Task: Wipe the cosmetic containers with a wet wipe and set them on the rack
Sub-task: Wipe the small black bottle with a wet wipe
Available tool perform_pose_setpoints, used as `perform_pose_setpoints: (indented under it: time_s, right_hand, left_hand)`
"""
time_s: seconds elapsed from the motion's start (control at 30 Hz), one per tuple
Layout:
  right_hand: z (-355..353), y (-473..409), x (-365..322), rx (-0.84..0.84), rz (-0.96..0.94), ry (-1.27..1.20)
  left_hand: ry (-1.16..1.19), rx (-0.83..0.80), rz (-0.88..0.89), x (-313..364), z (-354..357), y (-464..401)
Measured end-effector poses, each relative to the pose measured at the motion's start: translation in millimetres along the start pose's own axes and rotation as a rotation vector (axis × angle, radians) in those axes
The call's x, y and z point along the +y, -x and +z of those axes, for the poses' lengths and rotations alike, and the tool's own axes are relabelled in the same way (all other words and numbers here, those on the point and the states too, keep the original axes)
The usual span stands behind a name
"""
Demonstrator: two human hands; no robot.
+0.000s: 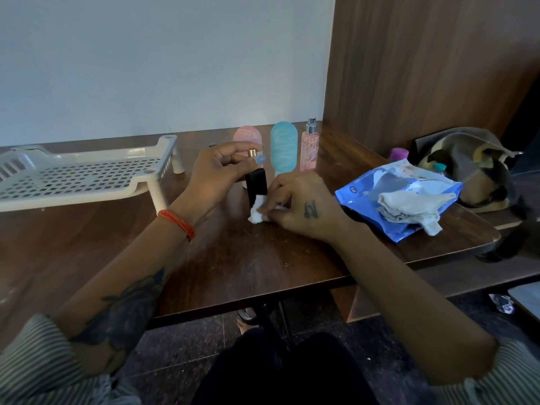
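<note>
My left hand (217, 171) grips a black rectangular bottle (256, 185) by its gold-collared top and holds it upright on the table. My right hand (301, 204) presses a crumpled white wet wipe (257, 213) against the bottle's lower front. Behind them stand a pink tube (247, 138), partly hidden by my left hand, a teal tube (283, 147) and a pink spray bottle (309, 147). The white perforated rack (79, 176) sits at the left with nothing on it.
A blue wet-wipe pack (365, 194) with used wipes (409, 206) on top lies at the right. Beyond it are a purple cap (399, 154) and a grey-and-tan bag (467, 165). The table's front edge (263, 299) runs close to my knees. A wooden panel stands at the right.
</note>
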State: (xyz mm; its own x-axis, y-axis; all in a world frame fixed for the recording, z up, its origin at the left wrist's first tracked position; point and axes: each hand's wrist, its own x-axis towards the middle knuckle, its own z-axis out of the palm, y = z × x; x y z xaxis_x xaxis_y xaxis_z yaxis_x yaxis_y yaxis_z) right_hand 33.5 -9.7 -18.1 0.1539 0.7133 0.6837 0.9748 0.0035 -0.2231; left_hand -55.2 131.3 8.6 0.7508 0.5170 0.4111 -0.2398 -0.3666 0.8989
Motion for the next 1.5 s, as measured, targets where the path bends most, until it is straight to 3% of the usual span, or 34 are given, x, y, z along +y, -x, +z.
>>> perform_pose_setpoints:
  time_s: [0.2, 0.5, 0.67, 1.0, 1.2, 1.33, 1.5]
  right_hand:
    - [1, -5, -1, 0.34, 0.007, -0.012]
    - [3, 1, 0, 0.008, -0.019, 0.107]
    - [0, -2, -8, 0.306, -0.017, 0.066]
    - [-1, 1, -7, -0.096, -0.003, 0.089]
    - [1, -2, -7, 0.343, 0.026, 0.051]
    - [2, -1, -5, 0.216, 0.014, -0.012]
    - [-3, 1, -2, -0.099, 0.084, 0.064]
  left_hand:
    - [-0.015, -0.012, 0.027, 0, 1, -1]
    - [-0.004, -0.006, 0.03, -1, 0, -1]
    - [-0.006, -0.001, 0.043, 0, -1, -1]
    - [-0.029, 0.005, 0.044, 0, 0, 0]
    - [-0.034, 0.0, 0.054, -1, 0, -1]
    - [-0.04, -0.024, 0.054, 0, -2, 0]
    - [-0.051, -0.032, 0.053, 1, 0, 0]
